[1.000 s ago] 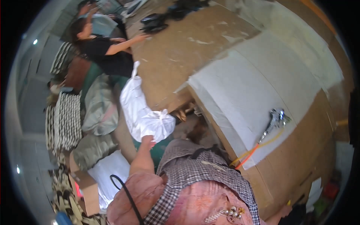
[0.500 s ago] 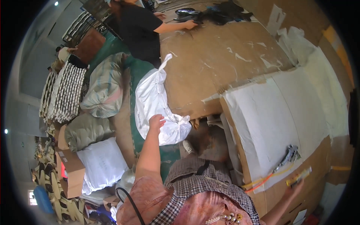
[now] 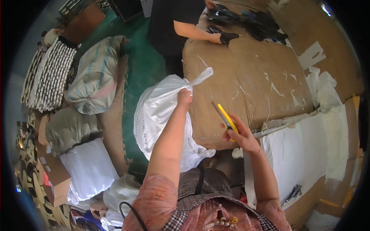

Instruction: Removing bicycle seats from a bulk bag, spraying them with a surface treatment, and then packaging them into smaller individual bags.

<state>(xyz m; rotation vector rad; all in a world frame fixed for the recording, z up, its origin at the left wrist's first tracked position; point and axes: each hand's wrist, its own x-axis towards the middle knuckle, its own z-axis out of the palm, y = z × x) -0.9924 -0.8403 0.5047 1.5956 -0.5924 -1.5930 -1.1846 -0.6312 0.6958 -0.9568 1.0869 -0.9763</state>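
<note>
A large white plastic sack (image 3: 157, 115) stands upright against the cardboard-covered table, its twisted neck sticking out over the table edge. My left hand (image 3: 185, 98) is closed on the sack just below that neck. In my right hand (image 3: 243, 134) is a yellow utility knife (image 3: 226, 119), held above the near table edge with its blade end pointing up and left, apart from the sack. A second, bunched corner of the sack hangs low near my apron.
Across the table (image 3: 246, 81) a person in black (image 3: 177, 27) holds a dark shoe-shaped piece (image 3: 223, 35) beside more black pieces. White sheeting covers the right bench, where a metal tool (image 3: 291, 195) lies. Stuffed sacks (image 3: 94, 77) and an open carton (image 3: 54, 179) stand left.
My left hand has moved up the sack and gripped it below the neck. My right hand has brought the knife from the right bench to beside the sack. The view has shifted.
</note>
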